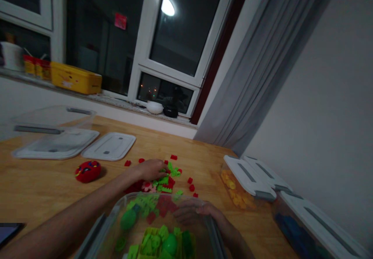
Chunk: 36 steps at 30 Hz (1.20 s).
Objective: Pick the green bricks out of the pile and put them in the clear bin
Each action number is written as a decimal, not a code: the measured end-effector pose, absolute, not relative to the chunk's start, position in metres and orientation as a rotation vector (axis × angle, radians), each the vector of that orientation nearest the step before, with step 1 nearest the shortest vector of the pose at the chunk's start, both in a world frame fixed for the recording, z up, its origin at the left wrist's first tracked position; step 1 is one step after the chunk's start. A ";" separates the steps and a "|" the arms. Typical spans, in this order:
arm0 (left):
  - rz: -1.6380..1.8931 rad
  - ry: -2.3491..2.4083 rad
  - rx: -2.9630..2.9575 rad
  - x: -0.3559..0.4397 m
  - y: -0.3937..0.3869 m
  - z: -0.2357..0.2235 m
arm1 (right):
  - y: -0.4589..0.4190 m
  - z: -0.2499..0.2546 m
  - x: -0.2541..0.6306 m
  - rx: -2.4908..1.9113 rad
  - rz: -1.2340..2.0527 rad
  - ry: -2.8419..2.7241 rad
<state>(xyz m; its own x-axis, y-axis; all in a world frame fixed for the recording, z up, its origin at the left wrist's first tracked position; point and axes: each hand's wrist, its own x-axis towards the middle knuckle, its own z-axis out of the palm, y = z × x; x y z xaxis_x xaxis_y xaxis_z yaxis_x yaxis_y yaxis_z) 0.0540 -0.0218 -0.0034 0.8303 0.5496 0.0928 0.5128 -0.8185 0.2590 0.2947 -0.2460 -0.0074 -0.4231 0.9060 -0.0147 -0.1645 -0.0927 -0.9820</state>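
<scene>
Reaching out from the head view, my left hand (150, 169) sits on the pile of bricks (163, 183) on the table (43, 189), fingers curled down over green and red pieces; I cannot tell if it pinches one, blur hides the tips. My right hand (201, 211) grips the far rim of the clear bin (116, 216), fingers pressed together over the edge. Bin is right in front of me, holding green bricks, with the loose pile just beyond its far wall.

My read on doing this well: keep the bin steady with the right hand, close on few pieces at a time, lift clear over the rim so nothing catches the wall. Red and green are mixed in the pile, so check colour before closing.

Around: a red toy (88, 171) left of the pile, well apart. Two flat lids (109, 146) and an empty clear box (49, 121) farther left. Right side: a box of yellow pieces (234, 191) with a lid on top, and a blue-filled box (294, 224) near it. A yellow tin (76, 79) on the windowsill. Stray red bricks (190, 184) sit between the pile and the yellow box. Nothing blocks the hand but the bin's far wall.
</scene>
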 end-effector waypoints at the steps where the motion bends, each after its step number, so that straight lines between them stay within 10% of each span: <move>1: 0.216 0.828 2.796 0.054 -0.022 -0.005 | -0.247 -0.006 0.294 -0.882 1.640 -1.343; 36: 0.418 0.266 2.784 0.041 -0.142 0.124 | -0.246 -0.010 0.298 -0.869 1.624 -1.371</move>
<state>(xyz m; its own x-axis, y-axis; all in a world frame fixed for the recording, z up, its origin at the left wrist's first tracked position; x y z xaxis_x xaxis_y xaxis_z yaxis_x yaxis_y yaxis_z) 0.0410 -0.1418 0.1237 0.9402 0.2264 0.2547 0.1352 -0.9339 0.3309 0.2979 -0.2461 -0.0100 -0.4250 0.9052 0.0019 -0.1532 -0.0699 -0.9857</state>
